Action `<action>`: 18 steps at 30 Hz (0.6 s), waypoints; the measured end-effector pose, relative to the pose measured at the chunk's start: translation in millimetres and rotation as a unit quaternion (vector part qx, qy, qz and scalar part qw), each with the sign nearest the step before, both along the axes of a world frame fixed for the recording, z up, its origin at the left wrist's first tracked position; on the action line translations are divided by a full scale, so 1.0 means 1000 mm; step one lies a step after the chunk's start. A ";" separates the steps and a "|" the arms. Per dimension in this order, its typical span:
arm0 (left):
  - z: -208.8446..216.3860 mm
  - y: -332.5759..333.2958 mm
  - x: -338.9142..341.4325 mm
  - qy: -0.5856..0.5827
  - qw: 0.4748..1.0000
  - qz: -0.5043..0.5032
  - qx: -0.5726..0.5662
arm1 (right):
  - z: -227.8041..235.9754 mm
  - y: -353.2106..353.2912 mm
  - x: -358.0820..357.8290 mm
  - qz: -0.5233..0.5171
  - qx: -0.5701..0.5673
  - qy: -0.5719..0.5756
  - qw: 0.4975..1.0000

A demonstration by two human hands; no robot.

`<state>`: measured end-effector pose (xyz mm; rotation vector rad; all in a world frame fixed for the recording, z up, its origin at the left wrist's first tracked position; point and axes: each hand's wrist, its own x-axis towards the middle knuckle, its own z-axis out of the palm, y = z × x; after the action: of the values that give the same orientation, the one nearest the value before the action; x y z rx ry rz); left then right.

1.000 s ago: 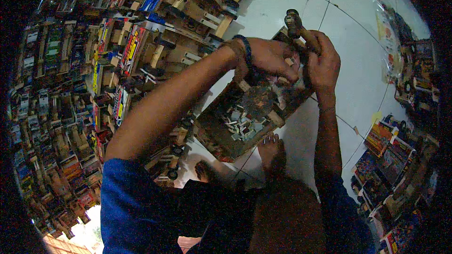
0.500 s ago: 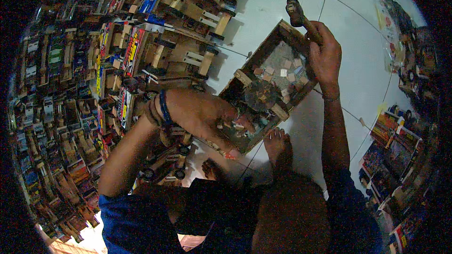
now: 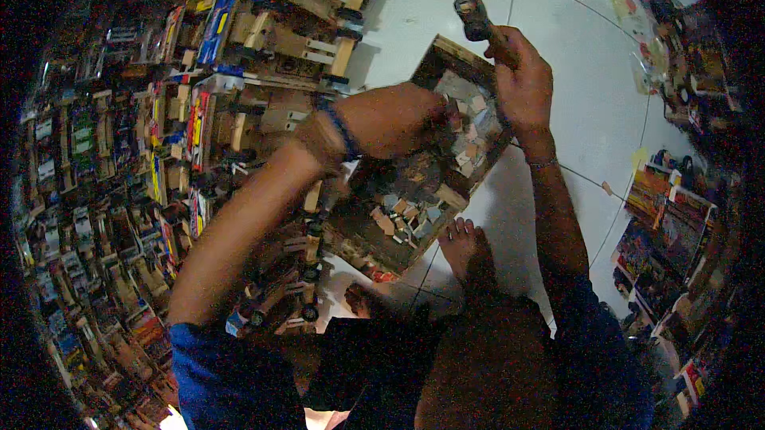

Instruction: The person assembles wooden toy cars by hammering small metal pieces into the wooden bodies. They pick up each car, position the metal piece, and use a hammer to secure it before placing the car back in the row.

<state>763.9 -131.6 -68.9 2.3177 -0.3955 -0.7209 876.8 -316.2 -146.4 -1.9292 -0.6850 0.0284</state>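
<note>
A hammer (image 3: 472,14) with a dark head is gripped by its handle in my right hand (image 3: 524,83), above the far right corner of a worn wooden box (image 3: 466,55). Over the box reaches my left hand (image 3: 398,119), its fingertips drawn together at the far compartment; what they pinch, if anything, is hidden. Small wooden pieces (image 3: 470,149) lie in that compartment, and more bits (image 3: 406,219) fill the near one. Between the two sits a dark round block (image 3: 422,173), partly covered by my left hand.
Rows of wooden toy trucks (image 3: 347,31) with black wheels crowd the left side. More colourful toy trucks (image 3: 669,199) stand at the right on the white tiled floor (image 3: 582,55). My bare foot (image 3: 466,251) rests beside the box's near right side.
My left hand has moved from the near compartment to the far one, uncovering the near bits. My right hand still holds the hammer. The whole view has shifted slightly.
</note>
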 end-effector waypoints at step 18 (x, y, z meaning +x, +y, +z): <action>-0.143 -0.032 0.030 0.229 0.957 -0.022 0.178 | 0.005 -0.002 0.000 0.031 0.047 0.008 0.998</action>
<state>794.4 -163.8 -212.0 2.3680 -0.1072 -1.4109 876.3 -318.3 -141.8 -1.8152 -0.7220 0.0495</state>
